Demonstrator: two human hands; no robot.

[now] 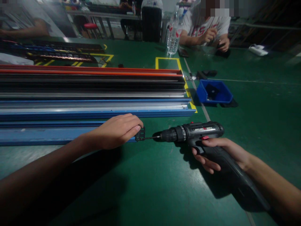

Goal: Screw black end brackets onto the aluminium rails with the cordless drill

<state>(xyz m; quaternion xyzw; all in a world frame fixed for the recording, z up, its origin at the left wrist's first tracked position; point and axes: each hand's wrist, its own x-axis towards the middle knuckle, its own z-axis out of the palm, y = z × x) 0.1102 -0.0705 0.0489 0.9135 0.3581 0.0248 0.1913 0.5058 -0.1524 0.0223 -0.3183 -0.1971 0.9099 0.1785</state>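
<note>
My right hand (211, 153) is wrapped round the handle of a black cordless drill (199, 131), its index finger near the trigger and its thumb by a red switch. The drill points left, and its long thin bit (150, 137) reaches a black end cap (141, 134). That cap sits at the right end of a blue metal profile (56, 135) lying on the green table. My left hand (122, 130) is closed over the profile's end, with its fingertips against the cap. The far side of the profile's end is hidden under this hand.
Behind lie several long profiles in blue (152, 112), black and orange (117, 71). A blue bin (213, 92) with dark parts stands right of them. Water bottles (174, 37) and a power strip (258, 49) are farther back. A co-worker (207, 31) sits across the table.
</note>
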